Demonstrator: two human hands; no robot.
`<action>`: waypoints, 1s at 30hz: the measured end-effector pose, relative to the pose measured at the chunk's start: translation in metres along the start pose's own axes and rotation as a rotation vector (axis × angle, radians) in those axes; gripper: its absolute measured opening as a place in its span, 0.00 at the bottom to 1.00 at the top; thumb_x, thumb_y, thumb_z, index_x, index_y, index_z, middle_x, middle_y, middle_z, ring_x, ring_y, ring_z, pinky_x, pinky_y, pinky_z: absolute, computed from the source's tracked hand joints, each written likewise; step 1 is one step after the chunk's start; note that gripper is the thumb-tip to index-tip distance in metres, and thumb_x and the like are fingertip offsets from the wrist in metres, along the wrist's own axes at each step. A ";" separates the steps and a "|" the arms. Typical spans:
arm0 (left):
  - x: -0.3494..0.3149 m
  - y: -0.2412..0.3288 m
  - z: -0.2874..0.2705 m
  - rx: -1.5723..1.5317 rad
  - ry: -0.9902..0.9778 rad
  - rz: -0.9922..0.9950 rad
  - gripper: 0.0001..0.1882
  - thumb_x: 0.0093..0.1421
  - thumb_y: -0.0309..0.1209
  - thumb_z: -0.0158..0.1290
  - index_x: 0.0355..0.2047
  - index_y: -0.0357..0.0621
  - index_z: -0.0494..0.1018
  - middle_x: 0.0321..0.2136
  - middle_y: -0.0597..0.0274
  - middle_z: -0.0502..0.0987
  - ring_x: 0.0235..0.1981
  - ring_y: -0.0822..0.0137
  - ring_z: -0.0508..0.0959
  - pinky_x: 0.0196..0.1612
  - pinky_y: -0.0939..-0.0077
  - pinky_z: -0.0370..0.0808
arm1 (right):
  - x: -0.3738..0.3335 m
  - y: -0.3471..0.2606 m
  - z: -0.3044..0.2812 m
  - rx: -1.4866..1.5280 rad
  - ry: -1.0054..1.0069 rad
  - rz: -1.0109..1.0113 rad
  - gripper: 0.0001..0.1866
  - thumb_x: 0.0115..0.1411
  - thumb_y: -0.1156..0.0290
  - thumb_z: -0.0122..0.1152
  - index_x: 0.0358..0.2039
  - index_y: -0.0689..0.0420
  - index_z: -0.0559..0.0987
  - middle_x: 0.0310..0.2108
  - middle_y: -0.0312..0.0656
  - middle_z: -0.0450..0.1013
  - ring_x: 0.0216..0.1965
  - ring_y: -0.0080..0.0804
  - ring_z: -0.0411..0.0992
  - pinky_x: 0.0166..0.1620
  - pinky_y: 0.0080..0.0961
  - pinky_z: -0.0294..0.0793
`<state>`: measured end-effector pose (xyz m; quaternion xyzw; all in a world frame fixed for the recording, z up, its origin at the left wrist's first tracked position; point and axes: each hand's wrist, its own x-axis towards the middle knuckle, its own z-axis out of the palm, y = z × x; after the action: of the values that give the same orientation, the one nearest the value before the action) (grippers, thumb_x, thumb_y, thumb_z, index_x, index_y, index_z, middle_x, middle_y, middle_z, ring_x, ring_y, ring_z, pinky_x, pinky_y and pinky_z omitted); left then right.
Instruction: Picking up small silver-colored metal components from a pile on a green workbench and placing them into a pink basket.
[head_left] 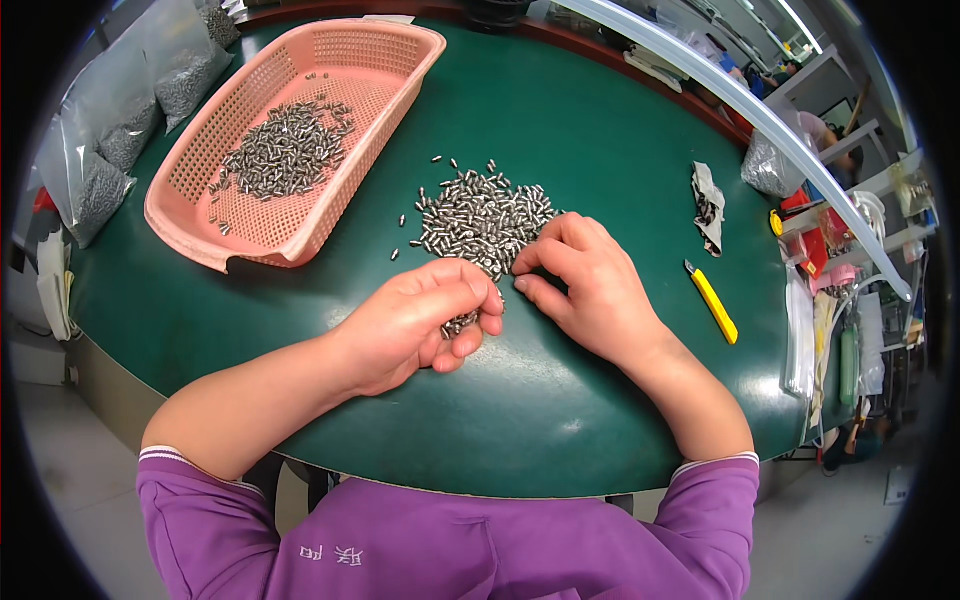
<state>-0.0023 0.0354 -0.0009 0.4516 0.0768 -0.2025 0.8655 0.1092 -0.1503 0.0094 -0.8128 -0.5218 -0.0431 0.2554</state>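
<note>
While cupping small metal pieces (459, 325) in a curled left hand (415, 312), holds a loosely bent right hand (590, 283) at the pile (482, 215), unclear if gripping anything.

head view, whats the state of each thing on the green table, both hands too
left hand: curled around small metal pieces
right hand: fingers bent, at the pile's edge
metal pile: loosely heaped, few strays
pink plastic basket: upright, partly filled
yellow utility knife: lying flat
clear plastic bags: partly filled
grey-white wrapper: crumpled
</note>
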 end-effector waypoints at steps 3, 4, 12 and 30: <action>0.000 -0.002 -0.001 0.010 -0.028 -0.007 0.09 0.64 0.35 0.45 0.35 0.42 0.67 0.30 0.63 0.71 0.22 0.78 0.67 0.20 0.85 0.64 | 0.000 -0.001 -0.001 0.032 -0.036 0.012 0.06 0.47 0.75 0.64 0.28 0.55 0.77 0.30 0.38 0.68 0.36 0.35 0.68 0.39 0.30 0.69; 0.000 -0.002 0.000 0.030 -0.022 -0.005 0.09 0.64 0.35 0.46 0.36 0.43 0.67 0.30 0.64 0.71 0.22 0.79 0.67 0.20 0.86 0.64 | 0.000 -0.002 -0.001 0.032 -0.036 0.010 0.06 0.47 0.75 0.64 0.28 0.55 0.77 0.30 0.38 0.68 0.36 0.35 0.68 0.39 0.30 0.69; -0.002 -0.002 0.002 0.146 -0.048 -0.039 0.11 0.63 0.36 0.49 0.39 0.43 0.66 0.28 0.67 0.71 0.21 0.81 0.66 0.20 0.87 0.63 | -0.002 -0.022 -0.006 0.421 0.038 -0.045 0.06 0.48 0.72 0.66 0.28 0.53 0.79 0.28 0.36 0.69 0.34 0.33 0.69 0.38 0.28 0.69; -0.001 0.000 -0.002 -0.017 -0.072 -0.054 0.13 0.67 0.36 0.40 0.41 0.40 0.68 0.31 0.62 0.70 0.23 0.77 0.67 0.21 0.86 0.65 | 0.003 0.008 -0.005 0.037 0.119 0.053 0.05 0.50 0.75 0.61 0.30 0.55 0.77 0.29 0.38 0.69 0.35 0.38 0.69 0.39 0.32 0.70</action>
<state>-0.0034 0.0374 -0.0014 0.4345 0.0594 -0.2412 0.8657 0.1186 -0.1527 0.0112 -0.8174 -0.4848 -0.0749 0.3021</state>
